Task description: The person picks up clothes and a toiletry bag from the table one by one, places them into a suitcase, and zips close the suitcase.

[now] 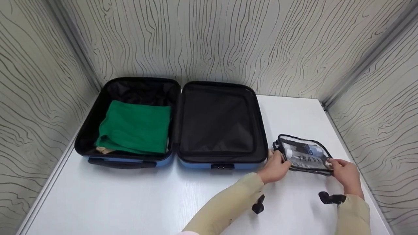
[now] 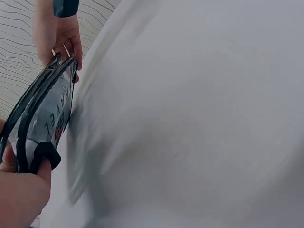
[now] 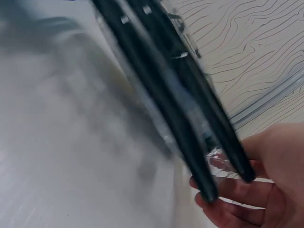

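Both hands hold a clear travel pouch (image 1: 303, 160) with black edging, at the right of the table in the head view. My left hand (image 1: 276, 168) grips its left end, near the black tab. At the opposite end, my right hand (image 1: 347, 174) pinches the near right corner. Through the clear plastic show a white cap and a bluish bottle (image 1: 313, 150). In the left wrist view the pouch (image 2: 52, 107) is tilted above the white surface. The right wrist view shows its two black edges (image 3: 166, 95) beside the right fingers (image 3: 232, 190).
An open blue suitcase (image 1: 223, 164) with black lining lies left of the pouch. Folded green cloth (image 1: 135, 127) rests in its left half, with a beige item (image 1: 104, 150) peeking out beneath. Patterned walls (image 1: 202, 42) enclose the white table (image 1: 130, 199) at the back and sides.
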Demonstrator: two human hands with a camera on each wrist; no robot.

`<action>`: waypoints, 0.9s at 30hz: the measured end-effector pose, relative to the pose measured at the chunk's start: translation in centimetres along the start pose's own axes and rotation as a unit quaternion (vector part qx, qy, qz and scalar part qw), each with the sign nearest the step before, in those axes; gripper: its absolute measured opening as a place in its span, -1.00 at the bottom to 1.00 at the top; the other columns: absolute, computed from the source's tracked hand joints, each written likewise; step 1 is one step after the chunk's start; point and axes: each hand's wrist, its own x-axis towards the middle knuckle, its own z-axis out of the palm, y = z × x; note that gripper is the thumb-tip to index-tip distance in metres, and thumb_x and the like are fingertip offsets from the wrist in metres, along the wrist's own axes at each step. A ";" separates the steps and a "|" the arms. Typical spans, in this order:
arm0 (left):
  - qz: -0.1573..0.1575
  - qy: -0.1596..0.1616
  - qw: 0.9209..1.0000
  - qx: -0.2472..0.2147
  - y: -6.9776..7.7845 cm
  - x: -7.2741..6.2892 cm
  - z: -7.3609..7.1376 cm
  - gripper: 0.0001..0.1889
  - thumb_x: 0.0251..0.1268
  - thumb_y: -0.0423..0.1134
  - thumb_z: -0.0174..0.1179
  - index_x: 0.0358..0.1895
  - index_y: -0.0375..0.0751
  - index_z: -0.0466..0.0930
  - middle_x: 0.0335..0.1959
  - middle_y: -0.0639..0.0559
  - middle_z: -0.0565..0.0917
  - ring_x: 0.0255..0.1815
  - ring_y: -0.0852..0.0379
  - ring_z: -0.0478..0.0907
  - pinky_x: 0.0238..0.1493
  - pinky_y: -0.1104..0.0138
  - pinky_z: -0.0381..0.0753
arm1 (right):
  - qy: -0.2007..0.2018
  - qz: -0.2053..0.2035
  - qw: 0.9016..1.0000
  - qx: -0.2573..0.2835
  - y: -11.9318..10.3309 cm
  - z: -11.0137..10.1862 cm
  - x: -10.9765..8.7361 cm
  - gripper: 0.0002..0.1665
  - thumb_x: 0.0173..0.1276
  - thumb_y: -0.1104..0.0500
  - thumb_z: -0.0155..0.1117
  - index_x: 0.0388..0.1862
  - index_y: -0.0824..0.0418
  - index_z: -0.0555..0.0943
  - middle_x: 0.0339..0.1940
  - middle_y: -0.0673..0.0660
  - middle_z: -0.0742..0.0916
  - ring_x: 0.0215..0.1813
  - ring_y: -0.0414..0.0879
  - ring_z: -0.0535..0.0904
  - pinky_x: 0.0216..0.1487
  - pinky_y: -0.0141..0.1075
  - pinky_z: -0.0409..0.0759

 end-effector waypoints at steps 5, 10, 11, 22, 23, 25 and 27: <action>0.020 0.012 0.999 -0.024 1.6 -0.2 0.0 -0.75 0.37 -0.23 0.18 -0.41 -0.09 0.29 -0.17 0.13 0.12 -0.25 0.20 0.30 -0.21 0.46 0.36 | 0.007 0.040 0.998 0.043 -0.7 -0.1 -0.1 -0.27 0.67 -0.07 -0.20 0.42 0.53 0.36 0.22 0.48 0.54 0.09 0.16 0.48 -0.16 -0.24 0.49; 0.050 0.028 0.998 -0.033 2.8 -0.1 -0.5 -0.71 0.37 -0.25 0.20 -0.42 -0.08 0.25 -0.19 0.17 0.10 -0.27 0.24 0.29 -0.24 0.49 0.35 | 0.040 0.043 0.996 0.072 -1.8 -0.3 -0.2 -0.27 0.66 -0.10 -0.22 0.44 0.48 0.37 0.29 0.46 0.51 0.16 0.18 0.42 -0.09 -0.20 0.43; 0.055 0.030 0.997 -0.038 2.9 0.0 -0.7 -0.71 0.37 -0.25 0.20 -0.42 -0.08 0.24 -0.20 0.17 0.10 -0.27 0.25 0.29 -0.23 0.50 0.35 | 0.053 0.036 0.995 0.071 -2.0 -0.4 -0.2 -0.27 0.66 -0.10 -0.21 0.42 0.48 0.39 0.28 0.47 0.52 0.16 0.19 0.42 -0.08 -0.20 0.41; 0.070 0.081 0.990 -0.090 3.2 0.8 -2.7 -0.72 0.35 -0.30 0.16 -0.45 -0.07 0.23 -0.24 0.15 0.15 -0.34 0.22 0.26 -0.26 0.46 0.28 | 0.074 0.036 0.987 0.138 -5.2 -0.9 -0.6 -0.29 0.63 -0.16 -0.11 0.43 0.35 0.45 -0.15 -0.10 0.65 -0.11 -0.25 0.46 -0.14 -0.34 0.45; 0.069 0.092 0.990 -0.086 3.2 0.9 -3.0 -0.73 0.32 -0.29 0.17 -0.46 -0.06 0.25 -0.24 0.16 0.17 -0.32 0.22 0.27 -0.25 0.46 0.29 | 0.078 0.034 0.986 0.142 -5.6 -0.8 -0.6 -0.30 0.63 -0.16 -0.10 0.42 0.35 0.46 -0.14 -0.09 0.65 -0.12 -0.25 0.47 -0.16 -0.35 0.45; 0.067 0.109 0.989 -0.079 3.1 1.2 -3.6 -0.73 0.30 -0.28 0.18 -0.48 -0.06 0.27 -0.25 0.17 0.19 -0.31 0.21 0.29 -0.24 0.46 0.32 | 0.086 0.029 0.985 0.145 -6.3 -0.5 -0.6 -0.31 0.63 -0.16 -0.09 0.40 0.34 0.48 -0.15 -0.06 0.64 -0.14 -0.24 0.47 -0.21 -0.38 0.47; 0.065 0.124 0.988 -0.069 3.0 1.5 -4.3 -0.73 0.28 -0.27 0.19 -0.49 -0.06 0.28 -0.26 0.18 0.21 -0.30 0.21 0.31 -0.23 0.46 0.34 | 0.100 0.020 0.984 0.148 -7.0 -0.2 -0.6 -0.34 0.63 -0.15 -0.07 0.36 0.34 0.51 -0.18 -0.05 0.63 -0.18 -0.22 0.46 -0.27 -0.41 0.47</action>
